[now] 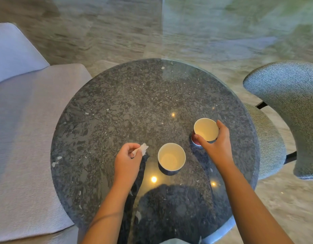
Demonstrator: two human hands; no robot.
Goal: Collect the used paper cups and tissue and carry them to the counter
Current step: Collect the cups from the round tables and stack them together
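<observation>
Two paper cups stand upright on a round dark stone table point(134, 103). The nearer cup point(171, 158) is dark outside, cream inside, and stands untouched between my hands. The farther cup point(206, 131) has a red outside; my right hand point(216, 143) grips it round the rim with thumb and fingers. My left hand point(128, 160) pinches a small crumpled white tissue point(140, 149) just above the table, left of the nearer cup.
A light grey cushioned seat point(29, 129) borders the table on the left. A speckled blue-grey chair point(289, 106) stands close on the right. Pale stone floor point(169, 32) lies beyond the table. Ceiling lights reflect in the glossy tabletop.
</observation>
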